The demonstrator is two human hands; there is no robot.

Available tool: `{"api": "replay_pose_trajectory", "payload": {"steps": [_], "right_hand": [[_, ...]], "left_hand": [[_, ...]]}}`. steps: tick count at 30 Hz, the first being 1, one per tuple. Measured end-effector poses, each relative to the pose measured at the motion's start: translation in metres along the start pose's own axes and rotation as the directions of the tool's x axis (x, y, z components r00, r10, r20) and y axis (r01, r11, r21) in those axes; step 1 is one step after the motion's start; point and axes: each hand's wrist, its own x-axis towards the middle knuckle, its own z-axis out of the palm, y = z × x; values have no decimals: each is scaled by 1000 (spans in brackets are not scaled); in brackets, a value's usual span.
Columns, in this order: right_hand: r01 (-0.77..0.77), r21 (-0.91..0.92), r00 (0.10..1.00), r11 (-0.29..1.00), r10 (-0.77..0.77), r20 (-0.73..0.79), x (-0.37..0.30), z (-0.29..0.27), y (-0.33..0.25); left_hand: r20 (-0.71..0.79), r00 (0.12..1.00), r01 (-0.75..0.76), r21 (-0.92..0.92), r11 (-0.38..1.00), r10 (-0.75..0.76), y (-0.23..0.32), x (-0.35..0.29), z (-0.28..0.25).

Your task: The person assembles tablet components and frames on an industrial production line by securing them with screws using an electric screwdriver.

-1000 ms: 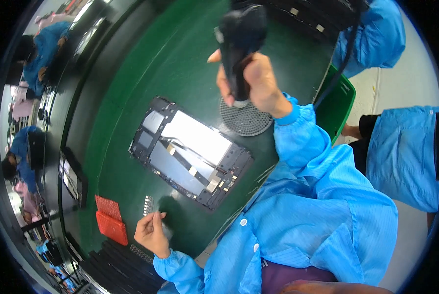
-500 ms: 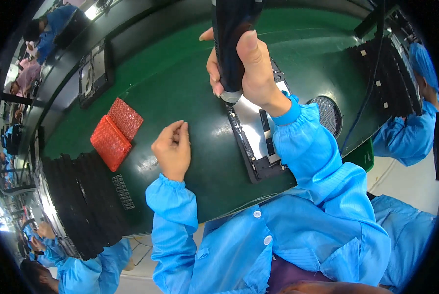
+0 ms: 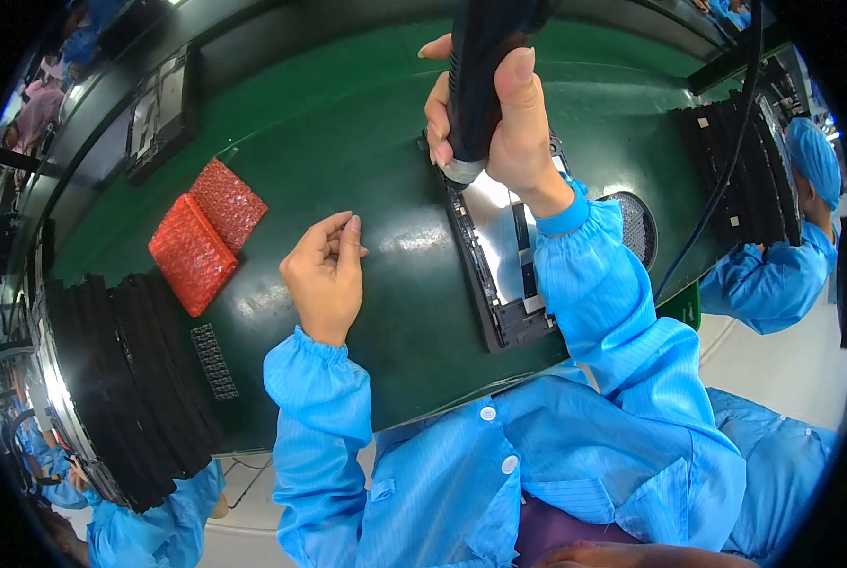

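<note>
Head: device [image 3: 496, 237] on green tabletop [image 3: 400, 312]; probably co-workers [image 3: 40, 118] left.

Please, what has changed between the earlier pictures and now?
The right hand carried the driver from over the dish leftward, over the device's left edge. The left hand moved away from the strip. The view turned. The driver stays gripped; the red packet stays on the table.

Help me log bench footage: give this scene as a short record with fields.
Right hand: gripping a black handheld tool
Tool position: over the flat open device, near its left edge; contact unclear
Left hand: curled, over the green table; contents unclear
Left side: red bubble-wrap packaging, black stack
Right side: round dish, second black stack
</note>
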Motion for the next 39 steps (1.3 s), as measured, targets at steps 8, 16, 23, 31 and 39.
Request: {"api": "replay_pose_trajectory", "payload": {"steps": [8,16,23,31,39], "right_hand": [[-21,5,1000,1000,21,-2,-1,0,3],[-4,0,1000,1000,4,2,-8,7,1],[29,1,999,1000,-29,13,-15,6,3],[85,-2,995,996,-85,-55,-6,-14,-24],[118,234,974,965,-67,-215,-66,-70,-55]], "left_hand": [[17,998,64,-81,995,-63,2,-2,0],[-3,997,-76,-100,992,76,9,-9,-9],[266,863,-461,65,885,430,46,-62,14],[506,546,-795,64,603,667,49,-97,69],[367,622,-778,391,492,691,18,82,69]]}}
